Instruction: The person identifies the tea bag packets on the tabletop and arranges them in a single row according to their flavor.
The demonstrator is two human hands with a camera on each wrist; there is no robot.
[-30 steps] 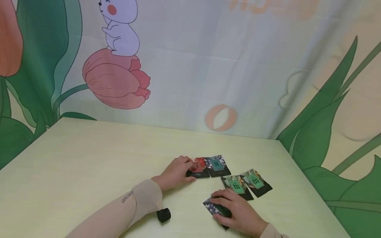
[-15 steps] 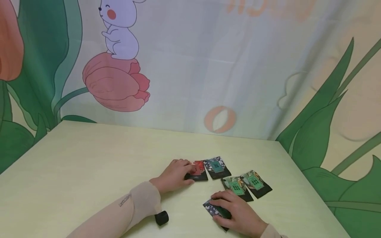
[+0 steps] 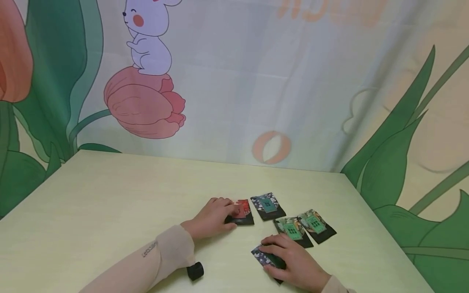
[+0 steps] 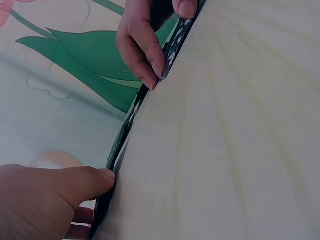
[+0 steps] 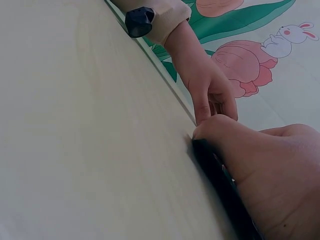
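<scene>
Small flat packets with patterned tops, coloured labels and black lower ends lie on the table. My left hand [image 3: 212, 217] grips the left side of a red packet [image 3: 243, 209], its thumb along the near edge. At the lower right, my right hand [image 3: 289, 258] holds a blue floral packet [image 3: 261, 256] by its edges and covers much of it. The right wrist view shows that packet's dark side [image 5: 220, 185] under the thumb. Another blue floral packet [image 3: 268, 206] lies just right of the red one, with a gap between them.
Two green-labelled packets [image 3: 316, 226] lie side by side just beyond my right hand. A black wrist device [image 3: 195, 270] hangs under the left sleeve near the pale table [image 3: 128, 195]. A printed cloth [image 3: 220, 101] rises at the table's far edge.
The red packet has slid slightly left and nearer with my left hand, so the gap to the blue floral packet beside it is wider. My right hand stays on its packet.
</scene>
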